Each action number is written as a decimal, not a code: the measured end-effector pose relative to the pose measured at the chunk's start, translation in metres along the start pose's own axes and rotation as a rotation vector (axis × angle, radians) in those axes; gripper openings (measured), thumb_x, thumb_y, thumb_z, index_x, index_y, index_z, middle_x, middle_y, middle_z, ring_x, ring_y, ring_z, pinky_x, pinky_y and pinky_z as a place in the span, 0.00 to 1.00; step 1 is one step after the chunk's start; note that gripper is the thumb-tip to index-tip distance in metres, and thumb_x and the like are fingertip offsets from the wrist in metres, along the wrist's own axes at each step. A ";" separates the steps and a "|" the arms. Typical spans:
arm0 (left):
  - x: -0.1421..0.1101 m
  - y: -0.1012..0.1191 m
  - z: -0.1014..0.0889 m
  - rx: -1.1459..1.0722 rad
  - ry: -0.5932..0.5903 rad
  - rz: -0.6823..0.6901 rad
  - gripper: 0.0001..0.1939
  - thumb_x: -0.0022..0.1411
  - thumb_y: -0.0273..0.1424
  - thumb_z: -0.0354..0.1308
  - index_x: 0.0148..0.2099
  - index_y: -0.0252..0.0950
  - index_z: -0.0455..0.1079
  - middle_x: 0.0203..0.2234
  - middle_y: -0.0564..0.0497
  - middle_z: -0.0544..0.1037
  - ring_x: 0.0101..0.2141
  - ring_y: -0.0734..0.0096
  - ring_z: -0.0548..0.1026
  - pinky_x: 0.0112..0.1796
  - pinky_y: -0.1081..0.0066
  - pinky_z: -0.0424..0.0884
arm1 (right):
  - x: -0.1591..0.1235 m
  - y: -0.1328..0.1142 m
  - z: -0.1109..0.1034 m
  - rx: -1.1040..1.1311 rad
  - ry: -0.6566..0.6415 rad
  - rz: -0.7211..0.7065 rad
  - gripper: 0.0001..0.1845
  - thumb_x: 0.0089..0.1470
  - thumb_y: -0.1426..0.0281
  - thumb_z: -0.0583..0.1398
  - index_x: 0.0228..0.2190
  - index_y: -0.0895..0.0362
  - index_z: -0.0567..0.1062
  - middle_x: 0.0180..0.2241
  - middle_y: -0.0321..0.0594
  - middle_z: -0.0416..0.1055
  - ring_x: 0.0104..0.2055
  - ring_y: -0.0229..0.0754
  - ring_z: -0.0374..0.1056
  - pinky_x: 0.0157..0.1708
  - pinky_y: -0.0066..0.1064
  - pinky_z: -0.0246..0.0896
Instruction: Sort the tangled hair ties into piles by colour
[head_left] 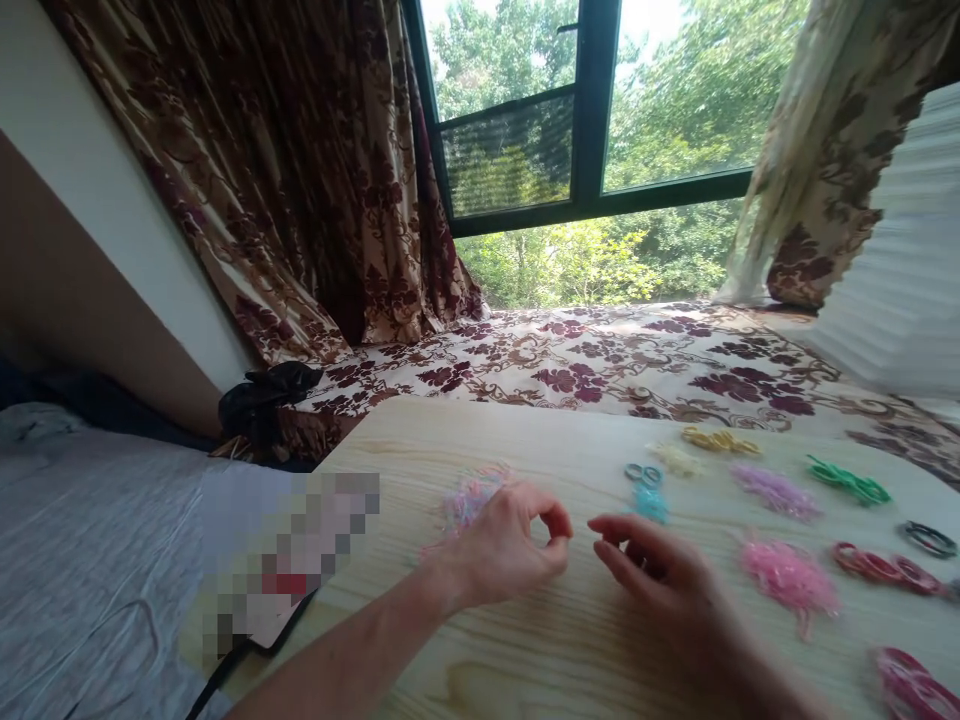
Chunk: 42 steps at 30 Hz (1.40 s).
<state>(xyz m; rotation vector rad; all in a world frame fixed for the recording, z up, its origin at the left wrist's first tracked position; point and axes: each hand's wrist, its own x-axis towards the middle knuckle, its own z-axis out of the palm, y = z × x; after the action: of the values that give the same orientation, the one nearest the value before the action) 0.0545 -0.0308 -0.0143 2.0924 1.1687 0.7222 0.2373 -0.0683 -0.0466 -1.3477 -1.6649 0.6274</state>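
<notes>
Over the middle of the wooden table, my left hand has its thumb and forefinger pinched together; anything between the tips is too small to make out. Facing it, a short gap away, my right hand holds its thumb and forefinger apart, with nothing visible between them. Partly behind my left hand lies a mixed pile of pink and blue thin bands. Beyond my right hand are a small light-blue pile and grey-teal rings. A pink pile of thin bands lies to its right.
On the wooden table, a purple pile, yellow loops, green loops, red loops and black rings spread to the right. A blurred-out flat object is at the left edge. A window stands beyond.
</notes>
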 end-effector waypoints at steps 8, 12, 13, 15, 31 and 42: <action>-0.005 0.007 0.000 0.014 0.000 0.034 0.06 0.51 0.23 0.55 0.29 0.36 0.72 0.28 0.54 0.77 0.34 0.73 0.74 0.39 0.75 0.67 | 0.002 -0.005 -0.001 0.011 -0.062 -0.069 0.13 0.53 0.62 0.58 0.28 0.55 0.79 0.22 0.34 0.69 0.19 0.33 0.59 0.19 0.25 0.57; -0.005 0.007 0.000 0.013 -0.007 0.052 0.07 0.51 0.22 0.55 0.30 0.37 0.72 0.28 0.54 0.77 0.34 0.72 0.74 0.39 0.75 0.68 | 0.003 -0.005 -0.003 0.000 -0.075 -0.072 0.12 0.54 0.63 0.58 0.29 0.56 0.79 0.23 0.35 0.70 0.19 0.33 0.59 0.19 0.24 0.57; -0.005 0.007 0.000 0.010 -0.006 0.056 0.07 0.51 0.22 0.55 0.30 0.37 0.72 0.28 0.54 0.77 0.34 0.73 0.74 0.39 0.75 0.68 | 0.003 -0.005 -0.003 -0.001 -0.081 -0.074 0.12 0.54 0.64 0.58 0.31 0.56 0.79 0.24 0.35 0.71 0.19 0.32 0.59 0.19 0.24 0.57; -0.006 0.007 0.001 0.007 -0.004 0.063 0.07 0.51 0.22 0.55 0.30 0.37 0.72 0.28 0.55 0.77 0.34 0.73 0.73 0.39 0.76 0.68 | 0.002 -0.005 -0.003 0.002 -0.099 -0.081 0.12 0.55 0.64 0.57 0.33 0.56 0.79 0.25 0.36 0.72 0.19 0.32 0.60 0.19 0.24 0.57; 0.002 -0.005 -0.008 0.336 0.161 0.255 0.07 0.57 0.23 0.55 0.30 0.38 0.72 0.27 0.52 0.78 0.35 0.69 0.73 0.53 0.61 0.62 | 0.022 0.001 -0.058 -0.246 -0.227 -0.068 0.15 0.57 0.61 0.56 0.28 0.55 0.79 0.28 0.38 0.75 0.26 0.37 0.67 0.25 0.27 0.60; 0.007 -0.015 -0.022 0.439 0.233 0.219 0.07 0.59 0.24 0.54 0.31 0.38 0.72 0.27 0.53 0.78 0.34 0.68 0.72 0.56 0.56 0.56 | 0.029 0.018 -0.146 -0.521 -0.171 0.114 0.16 0.48 0.58 0.58 0.26 0.53 0.82 0.29 0.41 0.80 0.31 0.47 0.75 0.32 0.34 0.68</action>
<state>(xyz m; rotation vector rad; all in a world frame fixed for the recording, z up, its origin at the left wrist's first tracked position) 0.0339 -0.0132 -0.0099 2.5859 1.3304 0.8925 0.3719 -0.0561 0.0193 -1.8069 -1.9880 0.3910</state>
